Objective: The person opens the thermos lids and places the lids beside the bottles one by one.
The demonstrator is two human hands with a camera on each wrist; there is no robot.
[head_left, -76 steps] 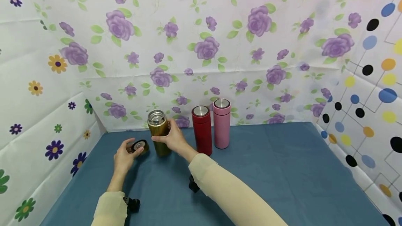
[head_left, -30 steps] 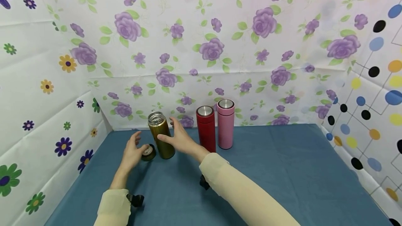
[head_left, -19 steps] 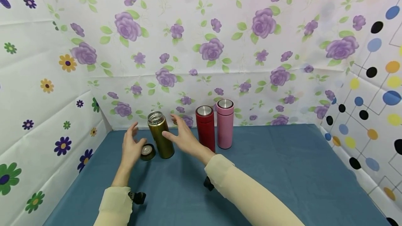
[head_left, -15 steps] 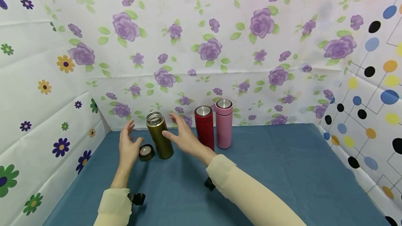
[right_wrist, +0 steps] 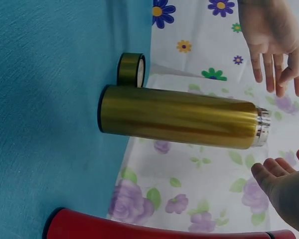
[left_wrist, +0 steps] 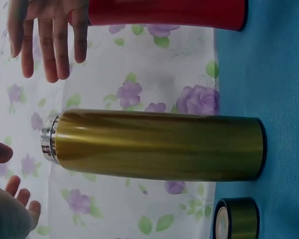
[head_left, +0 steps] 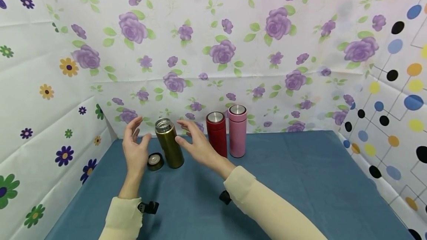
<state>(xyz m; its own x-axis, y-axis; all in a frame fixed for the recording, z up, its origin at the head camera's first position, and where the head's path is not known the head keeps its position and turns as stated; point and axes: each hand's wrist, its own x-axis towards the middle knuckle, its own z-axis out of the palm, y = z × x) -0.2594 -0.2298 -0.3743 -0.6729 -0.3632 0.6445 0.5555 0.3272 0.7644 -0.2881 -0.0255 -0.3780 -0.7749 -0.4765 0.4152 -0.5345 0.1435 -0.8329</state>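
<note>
An uncapped olive-gold thermos bottle [head_left: 171, 147] stands upright on the table, its steel neck [right_wrist: 262, 127] bare. Beside its base, to the left, lies its olive lid [head_left: 155, 162] with the inner side facing up. My left hand [head_left: 136, 153] is raised over the table left of the bottle and lid, fingers relaxed, holding nothing. On the bottle's other side my right hand [head_left: 200, 146] hovers with thumb and fingers apart, also holding nothing. Both wrist views show gaps between the hands and the gold bottle.
A red thermos [head_left: 217, 136] and a pink thermos [head_left: 237, 132], both capped, stand to the right of my right hand. Blue cloth [head_left: 283, 180] covers the table. Flowered sheeting [head_left: 220, 51] rises behind it, with patterned sheets at both sides.
My left hand has let go of the lid, now set down beside the bottle, and has risen. My right hand has released the gold bottle and drawn back to the right.
</note>
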